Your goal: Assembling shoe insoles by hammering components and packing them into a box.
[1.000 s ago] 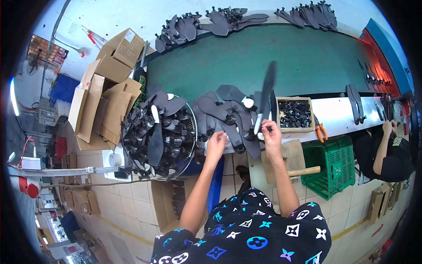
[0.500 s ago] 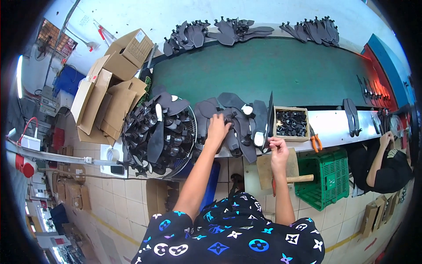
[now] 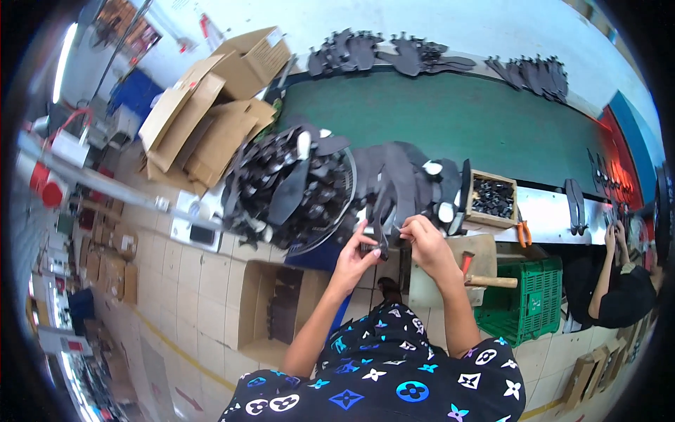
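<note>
My left hand (image 3: 355,260) is closed on the heel end of a dark grey shoe sole (image 3: 380,211), close to my body at the bench edge. Beside it my right hand (image 3: 429,246) pinches something thin and small over the same sole; what it is I cannot make out. Beyond both hands lies a pile of dark grey soles (image 3: 415,176), some with white pieces on them. To the right of the pile stands a wooden box (image 3: 491,221) of small black parts.
At left is a round basket (image 3: 349,184) heaped with black heeled soles, near cardboard boxes (image 3: 190,119). Orange-handled pliers (image 3: 524,234), a wooden-handled hammer (image 3: 492,281) and a green crate (image 3: 524,306) are at right. A co-worker (image 3: 619,295) sits beyond. A green belt (image 3: 436,105) runs behind.
My left hand has drawn back from the pile with a sole in it. My right hand has moved left from beside the wooden box to meet it. The view has shifted.
</note>
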A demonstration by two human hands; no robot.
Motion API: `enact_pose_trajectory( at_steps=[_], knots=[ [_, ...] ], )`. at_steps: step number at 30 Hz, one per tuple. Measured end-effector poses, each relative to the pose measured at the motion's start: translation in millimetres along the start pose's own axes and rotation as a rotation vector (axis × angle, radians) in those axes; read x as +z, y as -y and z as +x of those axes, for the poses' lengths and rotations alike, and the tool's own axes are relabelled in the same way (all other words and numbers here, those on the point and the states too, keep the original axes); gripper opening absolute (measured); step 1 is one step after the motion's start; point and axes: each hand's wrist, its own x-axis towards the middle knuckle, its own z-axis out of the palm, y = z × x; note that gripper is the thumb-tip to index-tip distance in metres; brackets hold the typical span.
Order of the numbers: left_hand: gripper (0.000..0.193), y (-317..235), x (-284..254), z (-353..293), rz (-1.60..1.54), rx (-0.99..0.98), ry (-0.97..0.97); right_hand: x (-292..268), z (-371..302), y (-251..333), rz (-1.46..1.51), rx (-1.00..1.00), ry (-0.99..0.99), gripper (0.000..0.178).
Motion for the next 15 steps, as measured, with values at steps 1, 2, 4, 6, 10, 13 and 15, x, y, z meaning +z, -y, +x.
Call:
enact_pose_trajectory(
  at_steps=[1,2,4,6,10,13,15],
  knots=[
    [0.016,0.4,-9.8,-24.9,0.018,0.032,-0.033,12.1,-1.9,15.1,-0.033,-0.071,0.077,0.018],
    [0.016,0.9,-20.6,-53.3,0.031,0.042,-0.092,26.1,-7.7,31.9,-0.028,-0.098,0.159,0.014],
    [0.017,1.4,-41.0,-116.3,0.161,0.094,-0.212,56.8,-22.8,65.2,0.004,-0.101,0.341,0.012],
    [0.016,1.0,-62.3,-173.7,0.309,0.17,-0.358,87.4,-42.6,96.9,0.051,-0.147,0.526,0.011],
    [0.012,9.0,-84.3,-288.7,0.312,0.13,-0.403,148.0,-82.5,149.7,0.243,-0.236,0.807,0.009],
    [0.017,26.9,-76.4,-350.5,0.072,0.145,-0.604,181.1,-115.3,181.2,0.356,-0.223,1.087,0.013],
    [0.028,38.2,-72.2,-387.4,-0.018,0.189,-0.66,198.8,-138.5,197.2,0.357,-0.211,1.193,0.013]
  ],
)
